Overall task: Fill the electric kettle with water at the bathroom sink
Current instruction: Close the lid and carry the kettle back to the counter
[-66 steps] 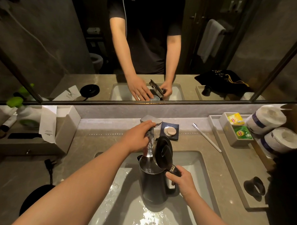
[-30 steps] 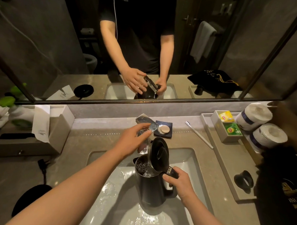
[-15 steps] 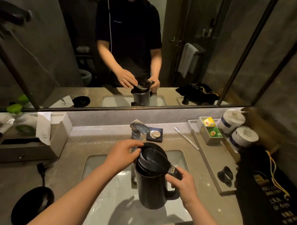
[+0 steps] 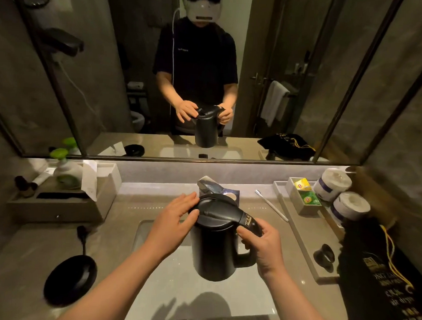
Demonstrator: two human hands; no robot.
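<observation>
The black electric kettle (image 4: 214,247) hangs in the air above the white sink basin (image 4: 166,274), its lid down. My right hand (image 4: 262,244) grips the kettle's handle. My left hand (image 4: 173,221) rests flat against the left edge of the lid, fingers spread. The chrome tap (image 4: 207,185) stands just behind the kettle, with no water running from it. The kettle's inside is hidden by the lid.
The kettle's round black base (image 4: 70,278) with its cord lies on the counter at the left. A tissue box (image 4: 92,188) and soap bottle (image 4: 64,169) stand at the back left. A tray (image 4: 303,241) with tea bags, toilet rolls (image 4: 341,197), a toothbrush (image 4: 272,206) and a black bag (image 4: 379,276) are on the right.
My left hand left the tap, the water stopped, and the hand pushed the kettle's lid down. My right hand lifted the kettle out of the basin. The camera tilted up.
</observation>
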